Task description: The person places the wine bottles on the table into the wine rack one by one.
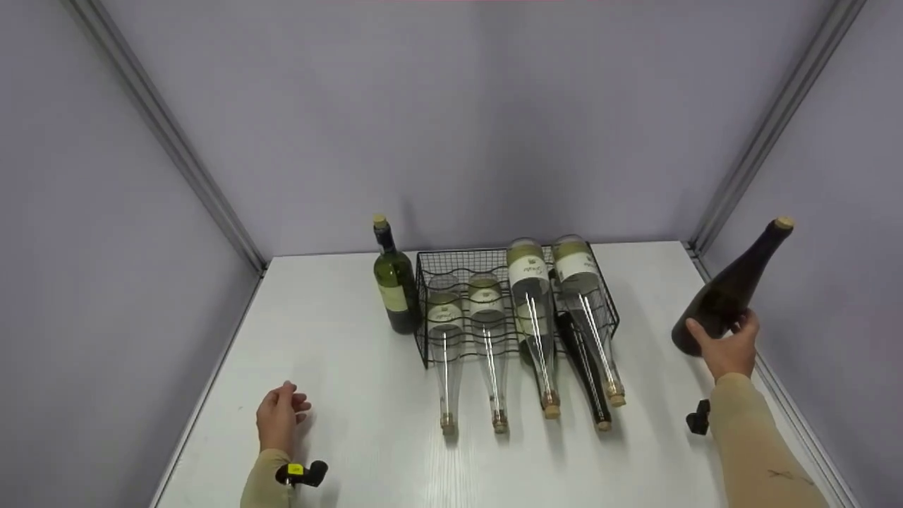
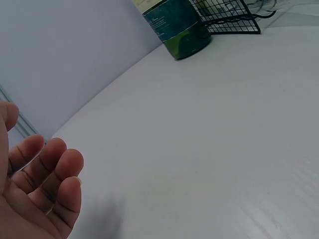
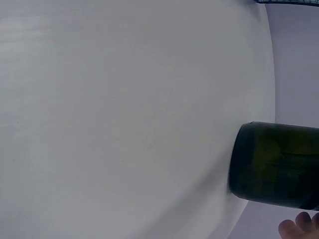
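Observation:
My right hand point(image 1: 731, 349) grips a dark, corked wine bottle point(image 1: 734, 286) round its lower body, at the right side of the table. The bottle leans with its neck up and to the right; in the right wrist view its base point(image 3: 249, 162) shows close over the white surface, with fingertips point(image 3: 288, 229) beside it. On the left, my left hand point(image 1: 276, 418) holds nothing, its fingers point(image 2: 69, 164) loosely curled above the table. Between the hands stands a black wire bottle rack point(image 1: 462, 252). Several clear corked bottles point(image 1: 487, 303) and a dark bottle point(image 1: 582, 367) lie in it, necks toward me.
A green wine bottle point(image 1: 395, 282) with a cork stands upright against the rack's left side. The white table point(image 1: 338, 451) meets pale walls point(image 1: 451, 127) at the back and on both sides, with metal profiles point(image 1: 169, 137) at the corners.

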`<state>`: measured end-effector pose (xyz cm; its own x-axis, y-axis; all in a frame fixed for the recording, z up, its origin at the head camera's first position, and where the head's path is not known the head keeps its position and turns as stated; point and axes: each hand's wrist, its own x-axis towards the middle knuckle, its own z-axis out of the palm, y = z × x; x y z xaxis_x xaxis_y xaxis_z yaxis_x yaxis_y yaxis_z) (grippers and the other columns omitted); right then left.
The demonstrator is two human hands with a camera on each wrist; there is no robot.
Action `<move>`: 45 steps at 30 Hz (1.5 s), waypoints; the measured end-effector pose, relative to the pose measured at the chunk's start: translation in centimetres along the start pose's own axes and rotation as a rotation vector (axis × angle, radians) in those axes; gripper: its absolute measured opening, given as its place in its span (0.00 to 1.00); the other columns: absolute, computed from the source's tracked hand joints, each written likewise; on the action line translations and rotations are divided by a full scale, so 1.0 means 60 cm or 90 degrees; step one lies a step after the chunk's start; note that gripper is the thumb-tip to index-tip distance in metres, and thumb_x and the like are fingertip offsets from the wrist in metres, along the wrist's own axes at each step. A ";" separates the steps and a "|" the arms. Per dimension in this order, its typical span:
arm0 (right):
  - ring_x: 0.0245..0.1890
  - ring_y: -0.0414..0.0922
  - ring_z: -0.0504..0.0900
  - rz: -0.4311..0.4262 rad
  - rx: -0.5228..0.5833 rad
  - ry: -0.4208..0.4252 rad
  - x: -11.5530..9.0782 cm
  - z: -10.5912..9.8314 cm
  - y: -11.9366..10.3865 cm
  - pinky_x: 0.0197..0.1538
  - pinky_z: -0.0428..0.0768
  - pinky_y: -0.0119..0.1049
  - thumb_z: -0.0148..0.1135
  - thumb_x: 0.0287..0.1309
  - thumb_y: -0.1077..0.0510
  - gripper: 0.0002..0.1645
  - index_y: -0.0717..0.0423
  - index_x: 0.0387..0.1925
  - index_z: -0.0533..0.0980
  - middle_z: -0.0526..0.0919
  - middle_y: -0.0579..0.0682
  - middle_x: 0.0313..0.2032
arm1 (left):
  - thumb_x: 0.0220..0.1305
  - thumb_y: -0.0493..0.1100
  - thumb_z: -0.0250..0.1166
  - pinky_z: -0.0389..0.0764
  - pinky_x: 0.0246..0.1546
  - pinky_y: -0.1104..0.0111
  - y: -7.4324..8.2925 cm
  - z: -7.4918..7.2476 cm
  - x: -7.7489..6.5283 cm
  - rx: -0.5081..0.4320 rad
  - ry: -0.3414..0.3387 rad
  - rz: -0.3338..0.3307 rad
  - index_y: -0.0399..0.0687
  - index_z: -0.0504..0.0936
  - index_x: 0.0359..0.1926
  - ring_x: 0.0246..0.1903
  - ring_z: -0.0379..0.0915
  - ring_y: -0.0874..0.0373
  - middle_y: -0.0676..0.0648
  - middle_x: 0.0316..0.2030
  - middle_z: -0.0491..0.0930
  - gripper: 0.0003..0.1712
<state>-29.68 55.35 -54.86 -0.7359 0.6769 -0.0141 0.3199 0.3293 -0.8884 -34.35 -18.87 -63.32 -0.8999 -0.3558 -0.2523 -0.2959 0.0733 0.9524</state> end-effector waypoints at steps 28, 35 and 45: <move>0.67 0.52 0.49 0.014 0.056 -0.014 -0.002 0.041 0.000 0.64 0.52 0.50 0.68 0.40 0.36 0.68 0.38 0.69 0.32 0.46 0.52 0.69 | 0.64 0.64 0.47 0.76 0.38 0.62 -0.010 0.051 -0.008 -0.031 -0.046 0.004 0.36 0.68 0.52 0.39 0.74 0.49 0.37 0.42 0.74 0.35; 0.66 0.51 0.50 -0.023 0.078 -0.024 -0.039 0.066 0.006 0.64 0.52 0.48 0.70 0.40 0.39 0.66 0.43 0.70 0.37 0.49 0.54 0.68 | 0.67 0.58 0.48 0.75 0.40 0.59 -0.003 0.073 -0.020 -0.037 -0.076 0.013 0.36 0.69 0.51 0.39 0.74 0.49 0.36 0.42 0.74 0.28; 0.64 0.52 0.53 -0.082 0.085 -0.084 -0.074 0.076 0.024 0.63 0.54 0.49 0.72 0.41 0.44 0.63 0.47 0.70 0.41 0.53 0.57 0.66 | 0.66 0.59 0.49 0.73 0.43 0.56 0.005 0.097 -0.042 -0.030 -0.113 0.022 0.38 0.71 0.50 0.39 0.73 0.48 0.36 0.43 0.74 0.28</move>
<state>-28.67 49.85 -58.18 -0.8397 0.5407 0.0510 0.1437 0.3117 -0.9392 -34.06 -12.53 -63.41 -0.9529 -0.1834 -0.2416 -0.2524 0.0374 0.9669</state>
